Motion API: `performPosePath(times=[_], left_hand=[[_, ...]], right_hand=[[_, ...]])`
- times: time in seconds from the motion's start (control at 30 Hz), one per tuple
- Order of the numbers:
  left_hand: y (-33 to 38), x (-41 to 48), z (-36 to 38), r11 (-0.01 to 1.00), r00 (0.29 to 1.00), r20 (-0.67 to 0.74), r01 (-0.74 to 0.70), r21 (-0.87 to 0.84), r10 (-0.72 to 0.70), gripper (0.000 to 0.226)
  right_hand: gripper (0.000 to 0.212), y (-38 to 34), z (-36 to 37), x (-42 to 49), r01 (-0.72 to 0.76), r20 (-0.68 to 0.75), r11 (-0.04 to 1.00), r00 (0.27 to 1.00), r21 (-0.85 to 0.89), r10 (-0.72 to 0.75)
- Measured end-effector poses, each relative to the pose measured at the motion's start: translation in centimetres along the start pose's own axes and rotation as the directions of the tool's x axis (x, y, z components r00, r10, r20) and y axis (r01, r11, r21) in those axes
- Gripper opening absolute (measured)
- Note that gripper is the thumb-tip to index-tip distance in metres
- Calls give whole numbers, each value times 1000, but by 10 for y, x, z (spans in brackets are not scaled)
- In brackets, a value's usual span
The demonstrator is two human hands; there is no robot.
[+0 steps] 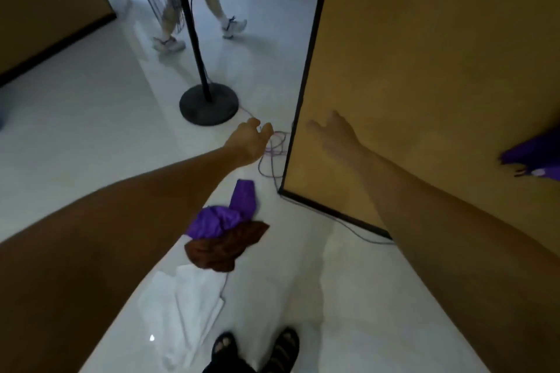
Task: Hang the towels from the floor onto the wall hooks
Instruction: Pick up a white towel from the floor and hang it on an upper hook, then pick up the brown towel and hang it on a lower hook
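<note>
Above the floor, the left hand [247, 142] hangs loosely curled and empty, and the right hand [335, 135] spreads empty before the yellow wall panel [439, 85]. Below lie the purple towel [222, 216], brown towel [224, 247] and white towel [188, 306], heaped and touching; they look soft and light, best pinched at a bunched fold. A loose cord [272, 157] beyond may snag.

The picture is dim and bluish-grey. Daylight enters from beyond the black floor stand [208, 108] and washes the glossy floor [91, 136] behind it with pale glare. Nearer than the stand, both forearms sink into brown shadow. Right of it, the right hand [331, 130] is motion-blurred. Straight lines bow outward from the stand.
</note>
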State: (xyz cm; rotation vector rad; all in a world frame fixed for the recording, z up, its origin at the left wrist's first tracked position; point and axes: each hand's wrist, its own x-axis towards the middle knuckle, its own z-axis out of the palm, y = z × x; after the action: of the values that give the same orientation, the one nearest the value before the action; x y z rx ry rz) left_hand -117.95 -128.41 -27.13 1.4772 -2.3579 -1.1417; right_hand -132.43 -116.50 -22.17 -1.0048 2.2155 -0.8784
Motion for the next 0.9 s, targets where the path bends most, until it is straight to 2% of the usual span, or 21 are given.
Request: performPosePath(times=[0.13,0.17,0.23,0.27,0.3,0.4,0.57,0.67,0.77,0.9], left_hand=[[-80,-7,32,993,990,81,111,34,-113,55],[-101,-10,38,988,983,101,156,11,-156,53],[-141,-14,49,975,969,111,221,-3,-219,48],[-161,-17,55,968,961,122,251,-2,-249,46],[-182,-20,62,960,951,141,278,-2,-275,45],[-243,-32,86,928,915,175,373,-22,-363,43],[-339,-50,139,907,888,217,421,-21,-407,42],[-405,-55,187,842,815,222,536,62,-535,49],[-471,-64,239,741,716,219,670,48,-663,55],[-562,-68,308,678,660,204,734,28,-723,58]], right_hand=[[28,33,79,6,-48,109,998,993,-42,52],[27,41,100,8,-50,129,997,990,-55,57],[39,58,144,11,-64,187,991,979,-115,85],[35,67,165,10,-90,227,988,967,-122,116],[22,78,187,7,-103,282,988,950,-114,132],[62,108,249,-2,-179,374,969,898,-168,231],[69,163,351,0,-142,482,954,837,-265,259],[68,207,415,2,-105,549,953,797,-283,251],[66,261,479,2,-105,603,946,748,-305,278],[60,336,565,3,-120,610,935,728,-335,312]])
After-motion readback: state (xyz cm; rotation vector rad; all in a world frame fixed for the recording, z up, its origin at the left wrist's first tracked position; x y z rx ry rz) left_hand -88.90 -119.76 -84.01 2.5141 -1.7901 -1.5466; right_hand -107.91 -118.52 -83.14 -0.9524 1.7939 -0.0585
